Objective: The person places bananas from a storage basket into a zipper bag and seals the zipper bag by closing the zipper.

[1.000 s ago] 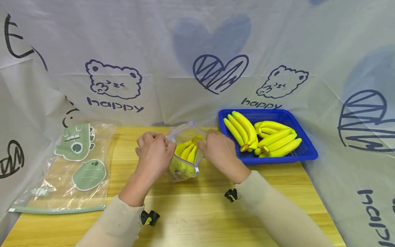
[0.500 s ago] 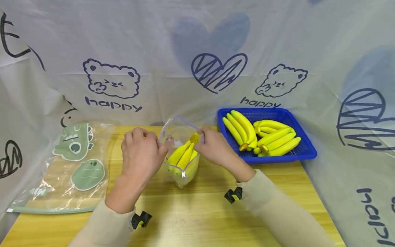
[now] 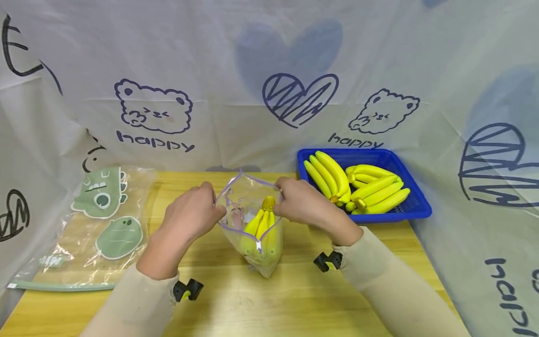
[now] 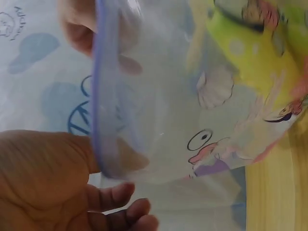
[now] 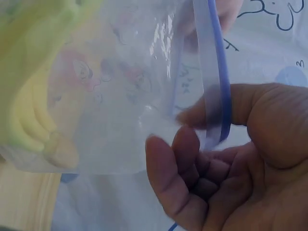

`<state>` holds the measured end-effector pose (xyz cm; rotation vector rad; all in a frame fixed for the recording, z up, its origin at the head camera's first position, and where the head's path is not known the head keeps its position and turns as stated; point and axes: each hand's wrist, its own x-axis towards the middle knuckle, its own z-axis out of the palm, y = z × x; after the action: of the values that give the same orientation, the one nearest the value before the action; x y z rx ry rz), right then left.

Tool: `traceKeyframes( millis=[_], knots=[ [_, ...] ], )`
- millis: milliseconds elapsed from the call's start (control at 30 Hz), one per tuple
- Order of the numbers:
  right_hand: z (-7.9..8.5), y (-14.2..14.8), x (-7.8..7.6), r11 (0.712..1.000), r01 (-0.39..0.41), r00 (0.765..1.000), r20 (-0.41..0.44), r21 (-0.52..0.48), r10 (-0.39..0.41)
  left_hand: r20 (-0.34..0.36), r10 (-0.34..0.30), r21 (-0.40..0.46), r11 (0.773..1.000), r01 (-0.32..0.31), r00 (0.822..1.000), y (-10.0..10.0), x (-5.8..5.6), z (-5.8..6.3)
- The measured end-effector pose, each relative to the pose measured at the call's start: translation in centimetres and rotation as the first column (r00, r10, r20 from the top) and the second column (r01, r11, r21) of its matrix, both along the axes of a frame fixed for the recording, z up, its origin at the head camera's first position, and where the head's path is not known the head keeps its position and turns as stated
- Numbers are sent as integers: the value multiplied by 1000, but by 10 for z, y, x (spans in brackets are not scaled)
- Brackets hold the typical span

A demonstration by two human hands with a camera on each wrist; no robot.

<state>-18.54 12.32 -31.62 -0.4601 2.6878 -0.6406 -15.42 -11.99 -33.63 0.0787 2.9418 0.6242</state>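
Observation:
A clear zip bag (image 3: 252,256) with a purple zip edge hangs spread at the mouth between both hands. Inside it a bunch of yellow bananas (image 3: 263,223) stands with its stem end up. My left hand (image 3: 185,215) pinches the left side of the rim, thumb inside the bag. The right hand (image 3: 305,206) holds the opposite side, its thumb (image 5: 202,113) likewise behind the plastic and the fingers outside. In the left wrist view, cartoon prints and a shell show on the bag wall (image 4: 159,139). A white zip slider (image 3: 258,245) sits at the near rim.
At the back right, a blue basket (image 3: 421,213) holds several banana bunches (image 3: 379,192). A larger clear zip bag (image 3: 84,238) with green dinosaur prints lies flat on the left of the wooden table (image 3: 236,309). Printed cloth (image 3: 236,61) surrounds the table.
The bag mouth has been pulled wider and the bag has come nearer. The left hand has moved left, and the bananas have settled lower and more upright inside.

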Motion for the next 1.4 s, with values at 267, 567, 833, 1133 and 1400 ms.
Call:
traceKeyframes(
  millis=[267,567,833,1133,1400],
  knots=[
    [9,5,7,987,-159,984,91,31,155,-201,97,-22,994,-104,975,6,-31,-2],
    [4,9,-4,998,-58,998,21,11,58,-154,71,61,996,-62,986,18,-27,3],
    [-8,6,-5,995,94,962,-258,16,-87,-107,-6,30,1000,9,994,27,12,11],
    [-14,11,-2,988,156,940,-308,18,-143,-397,-77,-171,985,8,915,31,21,-8],
    [-18,7,2,991,134,907,-401,-16,-129,-590,-65,-39,998,52,805,25,21,-17]
  ],
)
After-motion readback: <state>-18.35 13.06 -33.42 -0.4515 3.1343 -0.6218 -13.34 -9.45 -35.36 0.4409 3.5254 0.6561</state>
